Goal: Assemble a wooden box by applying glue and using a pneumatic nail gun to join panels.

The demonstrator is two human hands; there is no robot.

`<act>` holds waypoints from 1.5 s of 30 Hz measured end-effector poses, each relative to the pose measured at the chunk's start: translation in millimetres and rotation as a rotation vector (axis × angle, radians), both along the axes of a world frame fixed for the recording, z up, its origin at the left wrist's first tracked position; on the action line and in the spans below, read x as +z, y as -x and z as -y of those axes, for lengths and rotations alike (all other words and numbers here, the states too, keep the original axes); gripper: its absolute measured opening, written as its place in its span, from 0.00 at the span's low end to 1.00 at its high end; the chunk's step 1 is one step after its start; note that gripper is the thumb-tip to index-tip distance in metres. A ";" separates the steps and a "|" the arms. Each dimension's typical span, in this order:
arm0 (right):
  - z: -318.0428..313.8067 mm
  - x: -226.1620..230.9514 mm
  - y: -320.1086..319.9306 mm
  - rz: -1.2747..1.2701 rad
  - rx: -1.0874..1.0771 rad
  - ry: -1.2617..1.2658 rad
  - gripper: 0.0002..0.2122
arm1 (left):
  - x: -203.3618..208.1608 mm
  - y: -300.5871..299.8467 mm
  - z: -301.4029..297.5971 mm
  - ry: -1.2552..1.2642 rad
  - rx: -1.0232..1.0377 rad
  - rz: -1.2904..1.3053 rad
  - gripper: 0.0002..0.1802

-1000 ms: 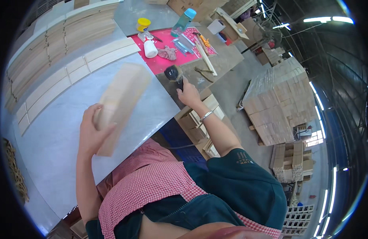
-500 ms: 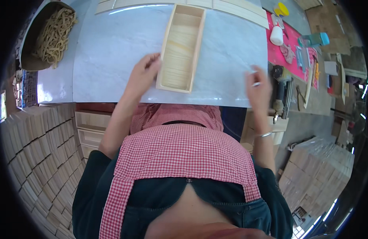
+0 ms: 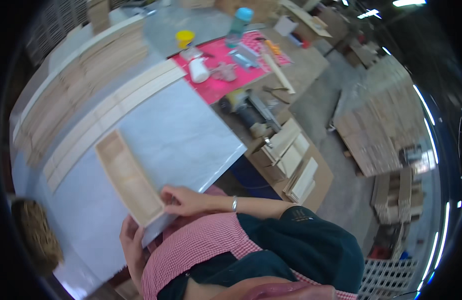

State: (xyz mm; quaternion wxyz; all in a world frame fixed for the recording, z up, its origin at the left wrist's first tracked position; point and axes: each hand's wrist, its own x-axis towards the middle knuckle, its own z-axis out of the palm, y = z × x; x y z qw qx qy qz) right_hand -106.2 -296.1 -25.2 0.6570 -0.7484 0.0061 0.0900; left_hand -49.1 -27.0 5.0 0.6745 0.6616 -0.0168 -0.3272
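A long, shallow, open-topped box of pale wood (image 3: 128, 175) lies slantwise on the light grey marbled tabletop (image 3: 181, 130), its near end close to my body. My left hand (image 3: 132, 239) is at the near left corner of this box, thumb and fingers bent against its end. Across from it, my right hand (image 3: 182, 201) is closed at the near right corner, fingertips pinched beside the box wall. Whatever is in the right fingers is too small and blurred to make out. A silver bracelet (image 3: 234, 203) circles my right wrist.
Pale wooden strips (image 3: 111, 95) lie along the table's far side. A pink mat (image 3: 216, 85) carries a white bottle (image 3: 198, 70). A nail gun (image 3: 248, 112) and pliers (image 3: 276, 94) rest to the right, above a carton of wood pieces (image 3: 291, 155). A tub (image 3: 36, 235) stands left.
My view has swung to the right, so the table appears turned. My right hand, earlier apart at the right with a small white item, is now at the box's near end, with my left hand opposite.
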 end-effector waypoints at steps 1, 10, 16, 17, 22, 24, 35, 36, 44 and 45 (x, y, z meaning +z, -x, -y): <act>-0.2 2.5 1.5 -0.016 0.001 -0.030 0.13 | 2.1 0.4 1.0 0.021 0.008 -0.008 0.34; 12.1 -5.5 -5.4 0.058 -0.013 -0.025 0.13 | 8.7 -4.7 18.2 -0.183 -0.029 0.239 0.35; -3.6 -1.4 -13.1 0.017 0.022 -0.079 0.12 | -9.1 17.1 38.6 -0.508 -0.137 1.270 0.35; 2.2 7.7 -13.4 -0.015 0.089 -0.025 0.10 | -8.5 15.5 50.9 -0.547 -0.254 1.337 0.31; 11.6 -3.5 7.1 -0.161 0.048 0.050 0.13 | -26.4 44.8 71.2 -0.794 -0.078 1.220 0.15; 18.6 -1.8 14.5 -0.123 0.011 -0.064 0.12 | -12.8 58.2 66.7 -0.992 -0.054 1.190 0.13; 13.8 4.1 2.9 -0.041 0.147 0.215 0.11 | -24.2 218.4 -48.5 -1.430 0.765 0.783 0.06; 13.8 6.3 3.7 -0.031 0.125 0.229 0.10 | -35.4 223.0 -56.6 -1.431 0.839 0.738 0.06; 3.0 -14.1 11.2 0.040 0.012 0.268 0.10 | -95.4 224.7 -117.1 -1.586 0.821 0.337 0.12; 3.9 -14.8 10.1 0.040 0.044 0.270 0.10 | -98.1 232.2 -117.9 -1.594 0.842 0.308 0.12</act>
